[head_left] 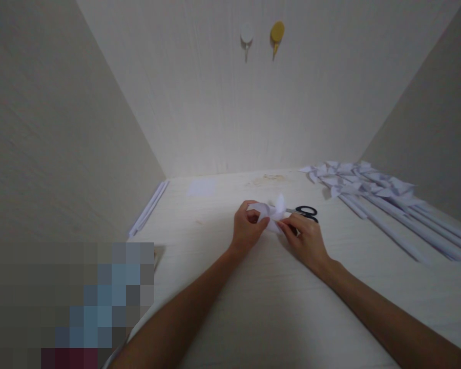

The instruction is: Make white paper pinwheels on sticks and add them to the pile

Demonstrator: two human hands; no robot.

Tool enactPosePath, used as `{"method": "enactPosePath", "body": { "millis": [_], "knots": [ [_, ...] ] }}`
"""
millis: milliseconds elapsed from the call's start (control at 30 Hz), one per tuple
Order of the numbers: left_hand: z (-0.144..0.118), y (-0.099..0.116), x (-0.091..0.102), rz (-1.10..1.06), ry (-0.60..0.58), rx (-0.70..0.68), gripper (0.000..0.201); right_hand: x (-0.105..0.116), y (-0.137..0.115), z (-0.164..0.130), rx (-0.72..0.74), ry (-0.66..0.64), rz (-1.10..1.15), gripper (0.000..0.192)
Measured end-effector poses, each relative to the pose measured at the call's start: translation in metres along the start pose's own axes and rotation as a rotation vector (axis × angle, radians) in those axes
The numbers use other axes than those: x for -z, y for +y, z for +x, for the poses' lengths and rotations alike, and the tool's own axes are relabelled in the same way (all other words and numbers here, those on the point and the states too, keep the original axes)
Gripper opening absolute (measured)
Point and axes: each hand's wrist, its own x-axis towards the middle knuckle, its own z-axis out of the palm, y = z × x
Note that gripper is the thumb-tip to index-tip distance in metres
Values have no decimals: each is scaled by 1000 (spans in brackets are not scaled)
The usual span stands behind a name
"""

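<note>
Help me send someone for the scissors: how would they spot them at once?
Start at the pale table and find the person's two hands at its middle. Just beyond the right hand, left of the heap of white paper pinwheels, lie the scissors. Their black loop handles are the only dark thing among white paper.

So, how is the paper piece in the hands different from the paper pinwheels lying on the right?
The folded paper piece is held by the left hand and right hand; the finished pinwheels lie untouched on the table. The held piece has no stick, while the pinwheels have long rolled sticks. The held piece is single; the pinwheels form a pile. Both are white paper.
</note>
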Motion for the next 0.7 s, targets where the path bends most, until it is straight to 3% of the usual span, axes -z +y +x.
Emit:
{"method": "enactPosePath", "body": {
  "millis": [233,500,700],
  "knots": [
    [0,1,0,33,-12,-32,29,0,-1,0,-34,-10,-8,22],
    [0,4,0,-16,-20,48,33,0,-2,2,-150,-5,33,23],
    [-2,6,-1,21,-36,19,31,-1,-3,1,-118,37,22,26]
  ]
}}
